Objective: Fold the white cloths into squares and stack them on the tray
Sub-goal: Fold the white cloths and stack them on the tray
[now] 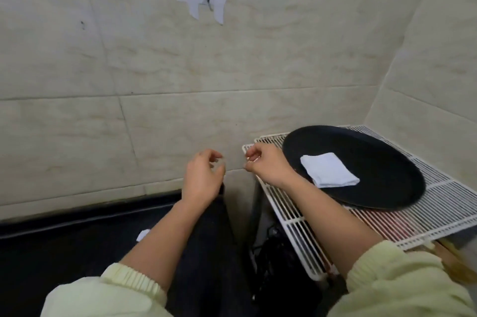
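One folded white cloth (329, 169) lies as a rough square on the black round tray (374, 151), a little left of the tray's middle. The tray sits on a white wire rack (438, 203). The right hand (265, 164) hovers just beside the tray's left rim, close to the cloth but not touching it, fingers loosely curled on nothing. The left hand (204, 177) hangs further left, well apart from the cloth, fingers likewise relaxed and bare. A small white scrap (143, 234) shows by the left forearm
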### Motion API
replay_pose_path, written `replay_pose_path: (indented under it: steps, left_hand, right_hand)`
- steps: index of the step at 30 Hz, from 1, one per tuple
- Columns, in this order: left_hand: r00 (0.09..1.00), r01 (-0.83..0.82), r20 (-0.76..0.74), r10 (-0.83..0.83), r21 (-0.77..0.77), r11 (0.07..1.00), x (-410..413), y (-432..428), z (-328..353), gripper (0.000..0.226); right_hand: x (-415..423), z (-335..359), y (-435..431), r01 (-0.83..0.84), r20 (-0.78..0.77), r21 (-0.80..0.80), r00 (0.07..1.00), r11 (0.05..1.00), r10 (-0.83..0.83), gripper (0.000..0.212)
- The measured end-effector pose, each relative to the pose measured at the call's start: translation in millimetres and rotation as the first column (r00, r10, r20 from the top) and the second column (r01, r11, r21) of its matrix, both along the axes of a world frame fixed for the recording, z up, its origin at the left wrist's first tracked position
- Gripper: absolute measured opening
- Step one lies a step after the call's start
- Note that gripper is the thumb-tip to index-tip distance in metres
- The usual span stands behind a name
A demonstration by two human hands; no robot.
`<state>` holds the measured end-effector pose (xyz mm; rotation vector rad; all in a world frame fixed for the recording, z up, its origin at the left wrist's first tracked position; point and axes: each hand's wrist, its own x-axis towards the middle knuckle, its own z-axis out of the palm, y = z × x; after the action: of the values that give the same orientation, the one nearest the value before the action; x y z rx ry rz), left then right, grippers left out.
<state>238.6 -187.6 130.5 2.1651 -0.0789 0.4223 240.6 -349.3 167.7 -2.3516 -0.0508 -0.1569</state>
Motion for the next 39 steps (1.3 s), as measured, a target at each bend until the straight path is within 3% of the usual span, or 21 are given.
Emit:
replay_pose_path:
  steps: [9,15,19,23,28,35,39]
  left_hand:
    - [0.946,-0.098,-0.295,0.138,0.147,0.984,-64,167,-89,0.023]
    - [0.854,-0.095,-0.493,0.168,0.170,0.981,-98,211,-147,0.010]
    - [0.772,-0.161,-0.605,0.192,0.105,0.981,-105,221,-183,0.020]
    - [0.743,-0.215,-0.639,0.197,0.051,0.975,-90,222,-201,0.019]
    - [0.760,-0.263,-0.617,0.204,-0.005,0.965,-56,217,-208,0.024]
    - [0.754,-0.294,-0.631,0.183,-0.075,0.953,-17,198,-210,0.028]
    - [0.701,-0.273,-0.698,0.147,-0.072,0.959,-10,193,-211,0.025]
  right_hand:
    - [-39,-106,150,-0.097,-0.256,-0.042,0.963,0.994,0.083,0.012]
    - [-59,-168,195,-0.170,-0.401,-0.123,0.910,0.978,0.108,0.008]
    - [-60,-191,209,-0.196,-0.435,-0.183,0.895,0.963,0.100,0.020]
    - [-39,-203,220,-0.227,-0.370,-0.270,0.921,0.936,0.117,0.023]
    - [-10,-216,230,-0.177,-0.152,-0.576,0.982,0.798,0.109,0.035]
    - [22,-230,227,-0.316,-0.356,-0.618,0.929,0.720,0.103,0.048]
    - [25,-239,217,-0.330,-0.423,-0.553,0.902,0.765,0.084,0.046]
